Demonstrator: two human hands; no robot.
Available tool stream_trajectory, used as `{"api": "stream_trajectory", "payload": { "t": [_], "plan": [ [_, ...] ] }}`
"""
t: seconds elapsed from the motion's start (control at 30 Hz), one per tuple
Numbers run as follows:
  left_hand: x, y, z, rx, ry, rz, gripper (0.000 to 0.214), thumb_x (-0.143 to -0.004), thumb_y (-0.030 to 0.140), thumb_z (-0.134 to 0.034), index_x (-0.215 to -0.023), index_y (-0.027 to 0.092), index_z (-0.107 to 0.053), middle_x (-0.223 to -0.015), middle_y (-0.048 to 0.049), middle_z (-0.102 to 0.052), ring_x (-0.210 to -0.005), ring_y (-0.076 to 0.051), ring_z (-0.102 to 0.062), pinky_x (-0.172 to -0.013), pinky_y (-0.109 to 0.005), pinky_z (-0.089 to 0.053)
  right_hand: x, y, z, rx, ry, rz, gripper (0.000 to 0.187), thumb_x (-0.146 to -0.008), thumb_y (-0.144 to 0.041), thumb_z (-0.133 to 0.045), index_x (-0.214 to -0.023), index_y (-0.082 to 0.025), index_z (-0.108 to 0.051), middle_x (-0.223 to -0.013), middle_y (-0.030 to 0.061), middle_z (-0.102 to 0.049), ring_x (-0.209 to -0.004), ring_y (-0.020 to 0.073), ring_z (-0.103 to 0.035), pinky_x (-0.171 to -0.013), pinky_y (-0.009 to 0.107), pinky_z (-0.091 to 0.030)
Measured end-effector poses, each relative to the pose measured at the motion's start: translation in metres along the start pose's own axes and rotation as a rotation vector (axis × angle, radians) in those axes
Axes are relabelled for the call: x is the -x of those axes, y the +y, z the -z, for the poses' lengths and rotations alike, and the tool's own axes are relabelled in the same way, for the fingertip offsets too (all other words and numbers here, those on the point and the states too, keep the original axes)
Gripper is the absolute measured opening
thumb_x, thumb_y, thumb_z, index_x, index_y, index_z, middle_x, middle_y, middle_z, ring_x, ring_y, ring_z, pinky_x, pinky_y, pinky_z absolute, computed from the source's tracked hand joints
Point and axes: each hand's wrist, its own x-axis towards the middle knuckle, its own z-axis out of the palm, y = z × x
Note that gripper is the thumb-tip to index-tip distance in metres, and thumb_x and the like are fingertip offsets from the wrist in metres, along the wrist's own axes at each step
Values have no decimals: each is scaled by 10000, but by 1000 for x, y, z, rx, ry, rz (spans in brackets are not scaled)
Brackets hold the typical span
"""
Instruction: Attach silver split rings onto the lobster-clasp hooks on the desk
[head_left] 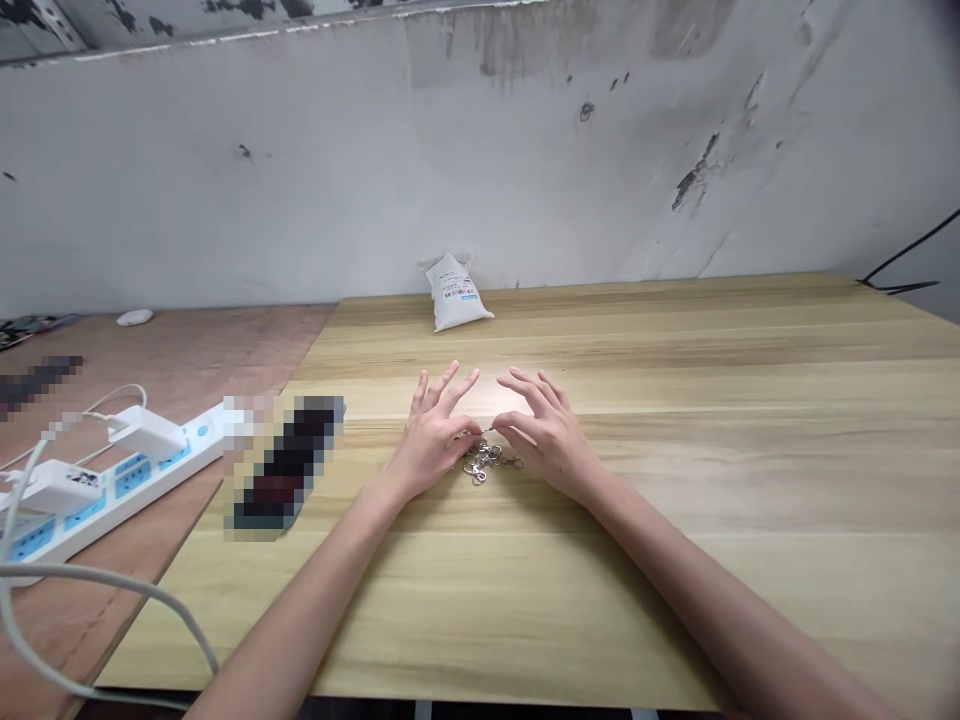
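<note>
Over the wooden table, my left hand [435,432] pinches one end of a small silvery metal keychain piece [487,430] between thumb and index finger. On the other end, the thumb and index finger of my right hand [549,432] close in the same way. The remaining fingers of both hands are raised and spread. Much of the held piece is hidden by the fingertips, so its exact shape cannot be made out. Just below lies a small heap of silvery metal keychain rings and clasps [480,465], partly covered by my left thumb.
A white plastic packet with a label [456,295] stands against the wall at the back of the table [750,430]. On the left lie a blurred phone-like dark object [296,465], a white power strip [131,485] with plugged-in chargers, and looping white cables [112,575].
</note>
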Motion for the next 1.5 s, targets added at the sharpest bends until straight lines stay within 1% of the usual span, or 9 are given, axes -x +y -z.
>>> {"api": "stream_trajectory", "payload": {
  "t": [0.17,0.33,0.57,0.9,1.3,1.5],
  "plan": [
    [1,0,-2,6,-19,11,165,-913,255,-593,-819,240,-729,-1551,-35,-373,-1499,-277,-160,-1192,-630,-125,0,0,-3,-8,-44,-3,172,-950,-237,-534,-869,-237,-686,-1288,101,-592,-1327,264,-453,-1109,518,-324],
    [1,-1,-2,8,-18,21,153,-904,262,-608,-822,246,-736,-1541,-35,-390,-1492,-288,-182,-1184,-641,-137,0,-1,-3,-24,-87,-16,185,-954,-236,-523,-875,-239,-691,-1272,106,-584,-1287,262,-483,-1085,514,-335],
    [0,-1,2,-9,-3,29,128,-886,272,-637,-818,250,-743,-1518,-39,-424,-1480,-295,-215,-1179,-644,-158,1,2,1,-38,8,-47,141,-940,-197,-540,-894,-228,-670,-1221,107,-595,-1226,257,-519,-1045,488,-359],
    [0,1,0,-20,-49,34,157,-904,279,-609,-821,244,-738,-1529,-43,-408,-1485,-298,-203,-1189,-628,-151,1,-1,-2,-72,-50,-47,127,-937,-225,-557,-888,-228,-673,-1212,105,-593,-1216,262,-519,-1039,486,-354],
    [0,1,2,0,-58,29,146,-898,266,-612,-824,242,-736,-1526,-46,-411,-1482,-305,-209,-1174,-658,-160,1,0,0,-72,-71,-53,129,-936,-229,-554,-889,-241,-673,-1197,93,-600,-1183,253,-524,-1035,483,-353],
    [1,1,1,8,-60,34,149,-901,269,-611,-819,241,-732,-1529,-37,-407,-1486,-295,-199,-1184,-644,-148,2,0,0,-78,-69,-53,115,-932,-233,-565,-901,-244,-675,-1194,91,-594,-1171,248,-527,-1024,464,-364]
  ]
}}
